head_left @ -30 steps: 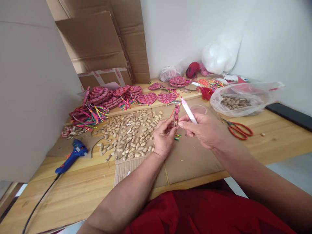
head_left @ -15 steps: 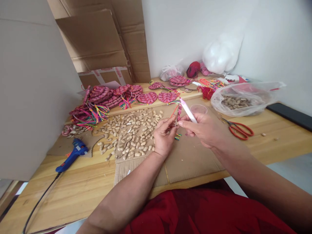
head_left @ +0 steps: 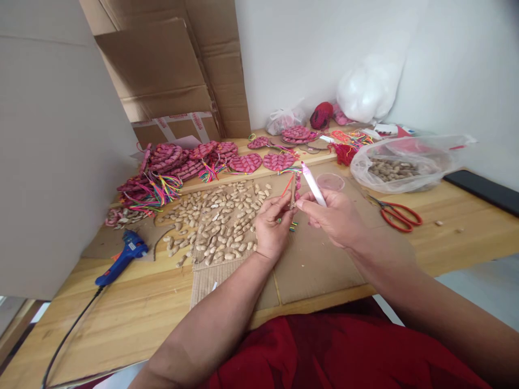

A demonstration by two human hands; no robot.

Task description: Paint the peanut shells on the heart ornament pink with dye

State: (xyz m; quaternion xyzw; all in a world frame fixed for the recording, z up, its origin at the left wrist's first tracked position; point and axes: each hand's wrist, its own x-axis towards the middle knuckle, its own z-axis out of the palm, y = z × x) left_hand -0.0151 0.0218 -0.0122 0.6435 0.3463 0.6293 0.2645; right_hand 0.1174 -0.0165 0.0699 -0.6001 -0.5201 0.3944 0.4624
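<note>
Over the cardboard sheet [head_left: 316, 265], my left hand [head_left: 274, 224] is closed on a small cardboard-backed ornament [head_left: 298, 186], which is turned edge-on with pink peanuts on its right side. Orange cord [head_left: 287, 185] rises from it, and coloured strands hang below. My right hand [head_left: 334, 216] grips a white marker [head_left: 313, 185] with a pink tip pointing up and away. The fingertips of this hand are at the ornament's edge; whether they press on it I cannot tell. Left of my hands, plain peanuts [head_left: 227, 221] lie spread out.
Pink peanut ornaments with tassels [head_left: 174, 162] are heaped at the back left. A blue glue gun [head_left: 124, 259] and its cable lie at the left. On the right are red-handled scissors [head_left: 399, 215], a plastic bag of peanuts [head_left: 430, 148] and a dark phone-like slab [head_left: 486, 189].
The ornament has turned slightly, so its bare cardboard side shows more. The marker in my right hand has shifted very little; both hands keep their hold.
</note>
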